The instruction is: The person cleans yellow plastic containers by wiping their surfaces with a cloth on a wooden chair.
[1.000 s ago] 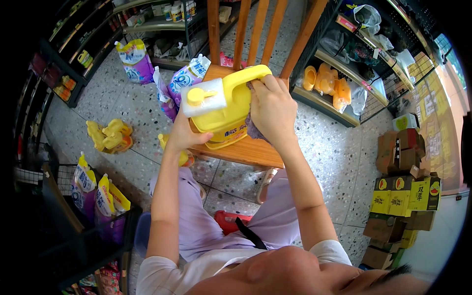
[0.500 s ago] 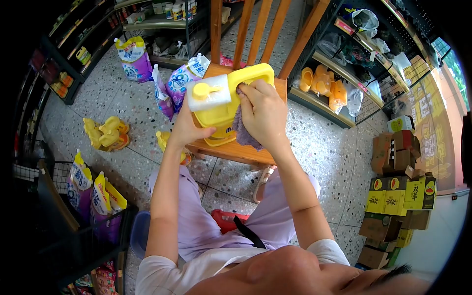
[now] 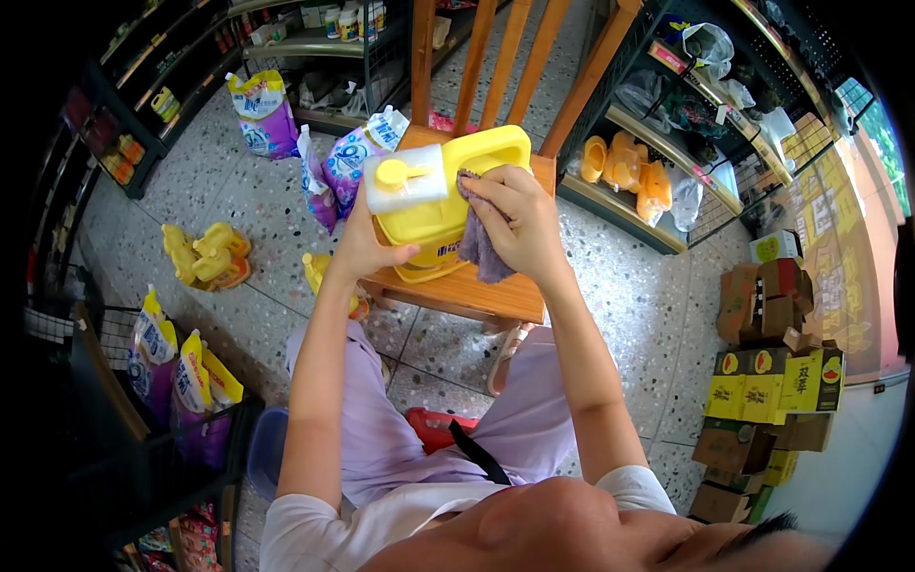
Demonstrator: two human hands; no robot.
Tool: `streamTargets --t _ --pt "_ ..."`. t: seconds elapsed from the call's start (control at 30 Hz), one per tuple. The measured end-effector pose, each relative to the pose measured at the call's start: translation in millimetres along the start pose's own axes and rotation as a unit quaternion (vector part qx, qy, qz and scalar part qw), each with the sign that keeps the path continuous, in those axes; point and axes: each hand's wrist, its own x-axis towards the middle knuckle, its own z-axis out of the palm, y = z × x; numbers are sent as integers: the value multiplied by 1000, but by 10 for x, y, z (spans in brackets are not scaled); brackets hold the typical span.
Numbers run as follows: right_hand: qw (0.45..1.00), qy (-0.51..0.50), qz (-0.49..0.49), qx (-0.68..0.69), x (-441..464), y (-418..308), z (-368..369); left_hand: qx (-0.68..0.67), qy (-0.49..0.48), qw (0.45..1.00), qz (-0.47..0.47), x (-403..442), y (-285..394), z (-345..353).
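A large yellow jug (image 3: 429, 229) stands on the seat of a wooden chair (image 3: 505, 297). White foam wrap (image 3: 426, 176) covers its top around a yellow pump head (image 3: 392, 174). My left hand (image 3: 367, 243) grips the jug's left side, thumb on the front face. In my right hand (image 3: 519, 219) a purple-grey cloth (image 3: 486, 250) is bunched, pressed to the jug's right side below the handle. Part of the cloth hangs down over the jug's front corner. Bags of detergent (image 3: 357, 157) are on the chair's left side.
Several yellow bottles (image 3: 212, 255) stand on the speckled floor at left, and another yellow bottle (image 3: 315, 272) is beside the chair. Stacked cartons (image 3: 762, 381) are at right. Shelves (image 3: 620, 195) rise behind, and a red stool (image 3: 438, 427) is beneath me.
My right hand has moved slightly down and right off the handle's inner edge, turning with the cloth, which now spreads along the jug's side. My left hand and the jug stay in place.
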Motion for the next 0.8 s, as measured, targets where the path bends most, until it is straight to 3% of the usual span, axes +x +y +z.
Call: streamTargets --t 0.47,0.7,0.8 --pt "997 37 -68 -14 -310 114 48 21 25 999 17 -63 -117 -38" --pt "997 -27 -40 -60 -539 101 78 14 29 999 -18 -92 -135 -64" --pt "993 -111 -12 -31 -609 248 -79 7 27 1000 -10 -88 -100 -56"
